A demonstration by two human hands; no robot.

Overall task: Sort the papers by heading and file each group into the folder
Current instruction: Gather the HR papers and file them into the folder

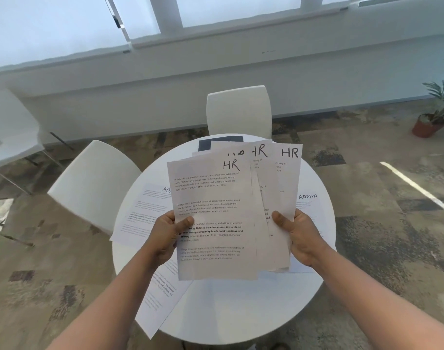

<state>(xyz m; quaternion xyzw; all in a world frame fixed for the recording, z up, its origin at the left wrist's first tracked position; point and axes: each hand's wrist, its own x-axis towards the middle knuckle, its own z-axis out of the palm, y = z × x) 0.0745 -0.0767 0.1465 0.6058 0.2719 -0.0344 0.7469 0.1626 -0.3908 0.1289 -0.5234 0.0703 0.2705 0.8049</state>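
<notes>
head view: both hands hold a fanned stack of hr papers (216,213) above the round white counter (241,311). the left hand (169,234) pinches its left edge, thumb on the front sheet; the right hand (300,236) has its fingers clamped on the right edge. admin papers (147,213) lie on the counter's left, another admin sheet (308,200) right, a dark folder (205,145) at the far edge.

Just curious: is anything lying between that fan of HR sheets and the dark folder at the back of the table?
Nothing visible does. The HR sheets, held by both hands, hang above the dark folder, hiding most of it.
</notes>
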